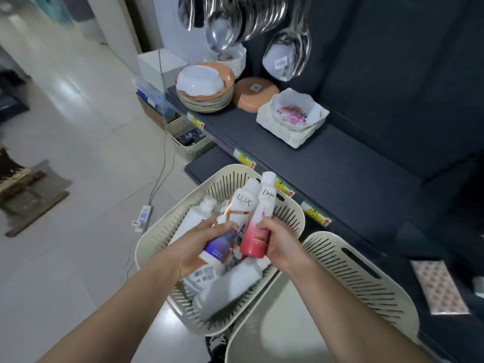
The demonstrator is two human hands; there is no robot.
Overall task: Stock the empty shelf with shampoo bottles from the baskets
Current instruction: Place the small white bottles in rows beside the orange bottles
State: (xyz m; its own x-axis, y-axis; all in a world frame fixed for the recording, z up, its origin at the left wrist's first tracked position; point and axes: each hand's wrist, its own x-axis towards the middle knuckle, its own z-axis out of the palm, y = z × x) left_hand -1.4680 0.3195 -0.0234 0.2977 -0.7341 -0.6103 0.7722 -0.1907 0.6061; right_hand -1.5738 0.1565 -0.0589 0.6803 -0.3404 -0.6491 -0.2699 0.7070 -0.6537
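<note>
My left hand (195,243) grips a white and purple Lux shampoo bottle (235,213) by its lower end. My right hand (279,241) grips a white and red Dove bottle (262,213) the same way. Both bottles point up and away, side by side, above a cream slotted basket (288,208) that holds several more white bottles (230,289). A second cream basket (361,279), with nothing visible inside, stands right of it. The dark shelf board (327,163) runs behind the baskets, with a bare stretch at its right.
On the shelf's left stand stacked bowls (204,87), an upturned orange bowl (255,94) and a flowered dish in a white tray (292,115). Metal ladles (288,53) hang above. A smaller basket (186,138), a cable and a power strip (142,214) lie on the tiled floor.
</note>
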